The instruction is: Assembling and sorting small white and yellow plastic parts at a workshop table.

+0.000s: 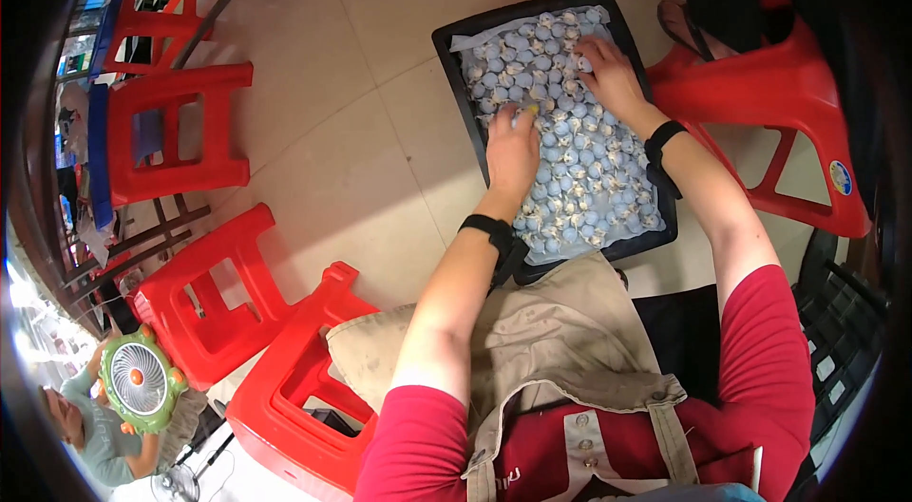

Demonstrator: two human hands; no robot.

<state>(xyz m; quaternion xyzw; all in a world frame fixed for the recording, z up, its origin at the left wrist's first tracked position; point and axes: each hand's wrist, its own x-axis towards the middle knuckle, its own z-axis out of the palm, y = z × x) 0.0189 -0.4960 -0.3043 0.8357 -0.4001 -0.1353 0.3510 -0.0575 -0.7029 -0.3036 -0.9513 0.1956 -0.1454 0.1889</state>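
A black tray lined with a pale sheet lies before me, packed with small light-blue balls that carry whitish frilly bits. Over its left middle is my left hand, fingers curled down among the balls. A small yellow bit shows at its fingertips; what they pinch, if anything, I cannot make out. Farther up on the right, my right hand has its thumb and fingers closed around one light-blue ball. Dark bands circle both my wrists.
Red plastic stools stand at the left, lower left and right. Next to the right stool is another person's sandalled foot. A person at the lower left holds a green round fan. Black crates sit at the right.
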